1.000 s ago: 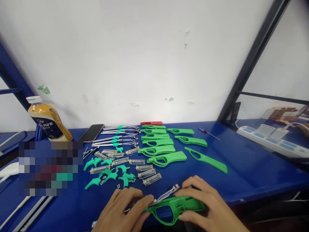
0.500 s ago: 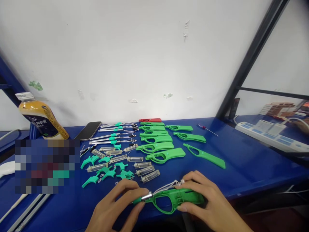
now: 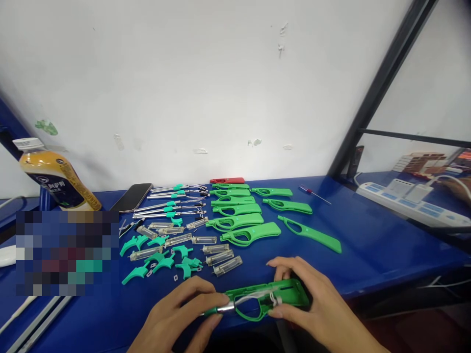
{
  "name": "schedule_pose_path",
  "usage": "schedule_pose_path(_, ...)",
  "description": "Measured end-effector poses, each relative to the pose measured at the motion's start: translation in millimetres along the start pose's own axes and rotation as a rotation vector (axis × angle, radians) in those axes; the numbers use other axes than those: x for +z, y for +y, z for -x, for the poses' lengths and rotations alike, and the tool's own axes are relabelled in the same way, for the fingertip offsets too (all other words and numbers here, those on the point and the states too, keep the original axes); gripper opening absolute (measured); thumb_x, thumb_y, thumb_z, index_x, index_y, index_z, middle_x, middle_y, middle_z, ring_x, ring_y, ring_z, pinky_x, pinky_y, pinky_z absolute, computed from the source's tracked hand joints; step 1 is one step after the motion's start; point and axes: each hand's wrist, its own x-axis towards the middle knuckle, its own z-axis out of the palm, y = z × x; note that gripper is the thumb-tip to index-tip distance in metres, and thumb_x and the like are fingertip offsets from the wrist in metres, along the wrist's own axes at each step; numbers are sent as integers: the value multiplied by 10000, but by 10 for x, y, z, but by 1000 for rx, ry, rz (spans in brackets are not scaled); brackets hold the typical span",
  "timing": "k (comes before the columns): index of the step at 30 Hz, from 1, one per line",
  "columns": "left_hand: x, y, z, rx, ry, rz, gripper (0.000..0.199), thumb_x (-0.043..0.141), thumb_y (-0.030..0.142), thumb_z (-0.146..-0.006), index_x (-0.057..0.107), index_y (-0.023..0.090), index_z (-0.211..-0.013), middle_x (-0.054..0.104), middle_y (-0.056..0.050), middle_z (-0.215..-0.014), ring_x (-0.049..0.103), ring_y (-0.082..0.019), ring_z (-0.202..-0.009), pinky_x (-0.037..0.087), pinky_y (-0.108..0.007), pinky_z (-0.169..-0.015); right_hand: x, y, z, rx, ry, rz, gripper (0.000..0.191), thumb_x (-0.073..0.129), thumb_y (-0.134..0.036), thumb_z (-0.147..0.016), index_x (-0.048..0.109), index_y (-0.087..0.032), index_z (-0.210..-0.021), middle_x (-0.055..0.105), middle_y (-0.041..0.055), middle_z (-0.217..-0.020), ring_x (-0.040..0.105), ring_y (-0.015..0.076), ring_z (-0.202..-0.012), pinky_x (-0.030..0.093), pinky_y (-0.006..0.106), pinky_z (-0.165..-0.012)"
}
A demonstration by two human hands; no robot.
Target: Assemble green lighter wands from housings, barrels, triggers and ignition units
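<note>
Green, open plastic casing (image 3: 299, 293) near the blue table's (image 3: 371, 245) front holds white wires (image 3: 253, 295), previously along its upper edge; left hand (image 3: 180, 314) pinches a silver metal tube (image 3: 227, 307), right hand (image 3: 318, 304) clasps the casing.

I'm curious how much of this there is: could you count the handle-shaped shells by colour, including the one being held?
Held green shell: 1
Green shells lying on the table: 9
Red shell: 1
Total: 11
</note>
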Motion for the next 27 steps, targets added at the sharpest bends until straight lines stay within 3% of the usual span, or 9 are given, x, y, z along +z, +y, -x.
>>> schedule_pose_path(4, 35, -30, 39, 1, -14, -70, 262, 578, 256, -1088, 695, 339, -1308, 766, 9, -1086, 773, -118, -941, 615, -155, -839, -20, 9, -1, -52, -53, 10, 381, 869, -404, -901, 722, -398, -1252, 729, -9, -1133, 677, 246, -1101, 529, 354, -1005)
schedule_pose_path(8, 90, -74, 80, 3, -24, -159, 278, 538, 234, -1095, 679, 323, -1318, 759, -1, -1105, 765, -134, -969, 620, -192, -864, -39, -9, -9, -121, -78, 18, 203, 795, -481, -962, 747, -370, -1126, 717, 1, -1145, 671, 239, -1073, 530, 345, -970)
schedule_pose_path(27, 82, -162, 113, -6, -123, -226, 359, 469, 191, -1100, 629, 311, -1398, 710, -40, -1142, 749, -144, -944, 612, -199, -794, -32, -8, -21, -150, -28, 29, 201, 836, -441, -932, 764, -359, -1100, 743, 0, -1110, 697, 240, -1039, 555, 339, -912)
